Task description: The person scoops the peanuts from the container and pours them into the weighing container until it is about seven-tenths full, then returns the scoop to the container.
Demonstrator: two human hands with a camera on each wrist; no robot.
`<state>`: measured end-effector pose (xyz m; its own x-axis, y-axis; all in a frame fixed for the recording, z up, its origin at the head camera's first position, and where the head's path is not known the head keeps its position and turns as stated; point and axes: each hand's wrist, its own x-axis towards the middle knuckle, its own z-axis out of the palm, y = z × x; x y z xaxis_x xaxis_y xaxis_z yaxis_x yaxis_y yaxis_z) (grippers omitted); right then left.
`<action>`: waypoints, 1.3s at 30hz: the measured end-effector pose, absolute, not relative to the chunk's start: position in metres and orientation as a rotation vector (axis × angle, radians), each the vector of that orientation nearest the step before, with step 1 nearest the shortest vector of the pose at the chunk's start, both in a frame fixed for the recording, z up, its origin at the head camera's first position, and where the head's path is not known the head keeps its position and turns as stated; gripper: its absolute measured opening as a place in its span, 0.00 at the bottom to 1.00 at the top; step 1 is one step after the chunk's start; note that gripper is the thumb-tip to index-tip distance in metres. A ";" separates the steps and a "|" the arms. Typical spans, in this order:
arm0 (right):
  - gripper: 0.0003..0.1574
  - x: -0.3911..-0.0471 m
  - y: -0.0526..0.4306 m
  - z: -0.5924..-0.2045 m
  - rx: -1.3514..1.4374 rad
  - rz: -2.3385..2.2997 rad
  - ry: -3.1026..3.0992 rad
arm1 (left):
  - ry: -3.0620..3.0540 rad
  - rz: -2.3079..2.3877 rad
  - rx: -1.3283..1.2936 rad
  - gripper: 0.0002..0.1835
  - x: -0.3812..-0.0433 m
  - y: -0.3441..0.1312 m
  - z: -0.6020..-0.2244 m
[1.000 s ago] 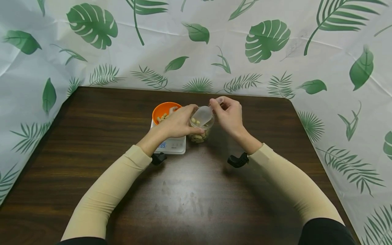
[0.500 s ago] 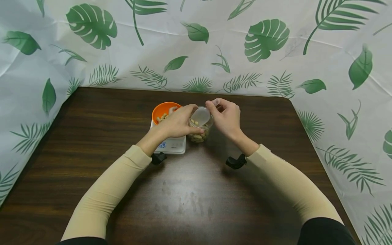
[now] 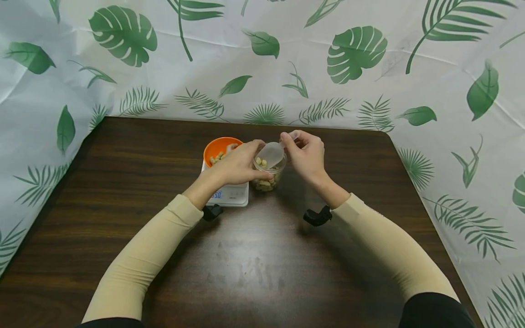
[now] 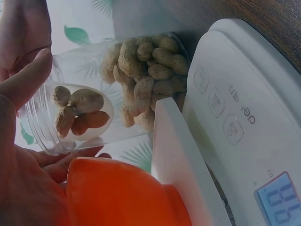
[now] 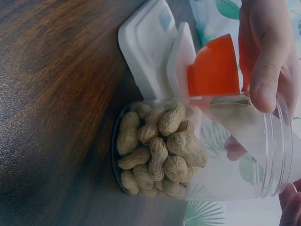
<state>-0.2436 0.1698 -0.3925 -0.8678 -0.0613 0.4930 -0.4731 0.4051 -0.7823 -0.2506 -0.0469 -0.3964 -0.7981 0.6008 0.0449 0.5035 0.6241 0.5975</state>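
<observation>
In the head view my left hand (image 3: 242,163) grips the clear plastic jar (image 3: 267,183) near its rim, thumb on the near side and fingers on the far side. My right hand (image 3: 306,155) pinches the handle of a translucent scoop (image 3: 272,153), whose bowl dips into the jar's mouth. Several unshelled peanuts (image 4: 83,109) sit in the scoop, seen through the jar wall in the left wrist view. More peanuts (image 5: 160,150) fill the jar's lower part. Beside the jar, an orange bowl (image 3: 221,145) with peanuts stands on a white kitchen scale (image 3: 238,196).
The scale's lit display (image 4: 281,197) shows digits, only partly readable. Everything stands on a dark wooden table (image 3: 246,269), toward its far edge. Behind it hangs a white sheet (image 3: 242,105) printed with green leaves.
My right hand dipped left with the scoop, then came back right and slightly up. The left hand and jar have stayed in place.
</observation>
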 end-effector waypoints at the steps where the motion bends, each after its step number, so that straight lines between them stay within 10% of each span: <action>1: 0.19 -0.243 0.170 -0.392 0.454 1.458 -2.283 | 2.682 0.918 0.921 0.49 -0.250 -0.047 -0.397; 39: 0.17 -0.219 0.163 -0.362 0.389 1.633 -2.262 | 2.726 0.900 0.897 0.49 -0.249 -0.046 -0.398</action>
<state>-0.2188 0.1629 -0.3622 -0.9108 -0.0310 0.4116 -0.4005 0.3081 -0.8629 -0.2488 -0.0458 -0.3981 -0.8140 0.5780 0.0568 0.4983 0.6448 0.5796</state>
